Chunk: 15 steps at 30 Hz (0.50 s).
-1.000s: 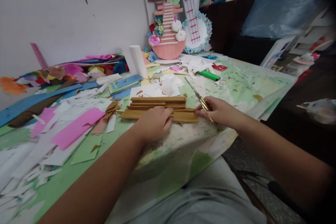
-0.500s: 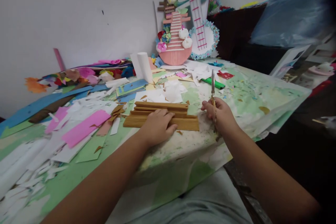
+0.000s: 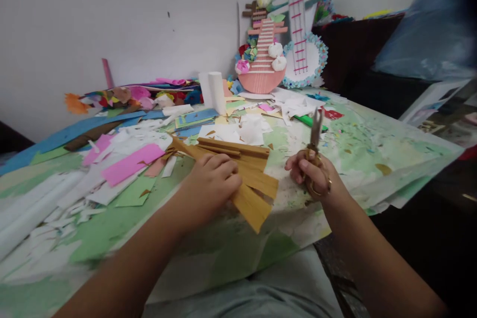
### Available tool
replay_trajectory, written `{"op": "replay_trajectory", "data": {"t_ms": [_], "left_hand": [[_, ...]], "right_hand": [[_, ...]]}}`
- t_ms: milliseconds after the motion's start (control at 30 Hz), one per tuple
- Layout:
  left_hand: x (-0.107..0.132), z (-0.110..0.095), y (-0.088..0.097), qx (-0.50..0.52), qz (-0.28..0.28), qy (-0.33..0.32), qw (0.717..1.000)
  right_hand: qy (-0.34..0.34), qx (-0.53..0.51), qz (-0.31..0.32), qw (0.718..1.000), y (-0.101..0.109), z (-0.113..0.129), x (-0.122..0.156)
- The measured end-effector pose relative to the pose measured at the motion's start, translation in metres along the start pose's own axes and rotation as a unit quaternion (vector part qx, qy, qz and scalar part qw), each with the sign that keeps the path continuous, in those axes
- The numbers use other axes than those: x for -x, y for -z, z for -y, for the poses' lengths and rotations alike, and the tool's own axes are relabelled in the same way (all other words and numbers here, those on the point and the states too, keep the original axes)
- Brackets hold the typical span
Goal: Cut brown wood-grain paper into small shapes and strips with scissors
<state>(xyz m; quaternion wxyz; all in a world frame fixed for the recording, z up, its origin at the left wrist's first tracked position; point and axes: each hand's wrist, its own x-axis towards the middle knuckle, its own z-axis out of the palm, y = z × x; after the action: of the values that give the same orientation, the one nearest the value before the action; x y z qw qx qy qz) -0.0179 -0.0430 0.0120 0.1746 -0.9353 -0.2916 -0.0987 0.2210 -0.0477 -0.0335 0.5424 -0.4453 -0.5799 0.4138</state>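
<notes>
My left hand (image 3: 210, 191) is closed over several ochre-brown crepe paper strips (image 3: 257, 203), which fan out past its knuckles to the right and toward the table's front edge. Behind those fingers lie narrower folded strips (image 3: 242, 148) of the same brown paper. To the right, my right hand (image 3: 320, 174) grips a pair of scissors (image 3: 316, 131) with gold-coloured handles. The blades point up and away from me, and the strips are apart from them. My left fingertips are hidden beneath the hand.
Pink paper (image 3: 132, 165), white scraps and a green sheet (image 3: 136, 191) cover the left side. Behind stand a pink paper lute-shaped craft (image 3: 263, 77) and a white one with blue flowers (image 3: 309, 62). A white paper roll (image 3: 216, 92) stands near the wall.
My left hand has closed on the stacked brown strips, which are now fanned out and skewed toward me. The scissors have tilted in my right hand, showing their handles. The view has shifted left.
</notes>
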Motion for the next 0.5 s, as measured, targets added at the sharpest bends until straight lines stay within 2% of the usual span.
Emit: {"op": "replay_trajectory", "data": {"t_ms": [67,167,233,300,367,400,433,467,500], "left_hand": [[0.024,-0.009,-0.001,-0.037,-0.098,0.049,0.993],[0.06,-0.026,-0.011,-0.047,-0.188,0.146,0.97],[0.079,-0.041,-0.02,-0.026,-0.185,0.254,0.949],[0.089,-0.058,-0.027,0.057,-0.204,0.376,0.902],[0.09,-0.074,-0.03,0.235,-0.218,0.509,0.799],[0.087,-0.081,-0.03,0.346,-0.217,0.567,0.716],[0.083,-0.087,-0.029,0.437,-0.221,0.602,0.63],[0.078,-0.091,-0.027,0.507,-0.224,0.613,0.563],[0.073,-0.093,-0.024,0.558,-0.223,0.612,0.515]], "right_hand": [[0.021,-0.051,0.044,0.998,-0.01,0.002,0.016],[-0.005,-0.108,0.127,0.986,-0.034,0.004,0.051],[-0.023,-0.117,0.168,0.979,-0.049,0.003,0.075],[-0.038,-0.101,0.166,0.98,-0.062,0.001,0.091],[-0.027,-0.008,0.141,0.99,-0.072,-0.002,0.097],[-0.019,0.041,0.127,0.991,-0.076,-0.004,0.097],[-0.01,0.078,0.121,0.99,-0.079,-0.005,0.095],[-0.007,0.099,0.122,0.988,-0.081,-0.006,0.093],[-0.011,0.105,0.131,0.986,-0.082,-0.007,0.091]]}}
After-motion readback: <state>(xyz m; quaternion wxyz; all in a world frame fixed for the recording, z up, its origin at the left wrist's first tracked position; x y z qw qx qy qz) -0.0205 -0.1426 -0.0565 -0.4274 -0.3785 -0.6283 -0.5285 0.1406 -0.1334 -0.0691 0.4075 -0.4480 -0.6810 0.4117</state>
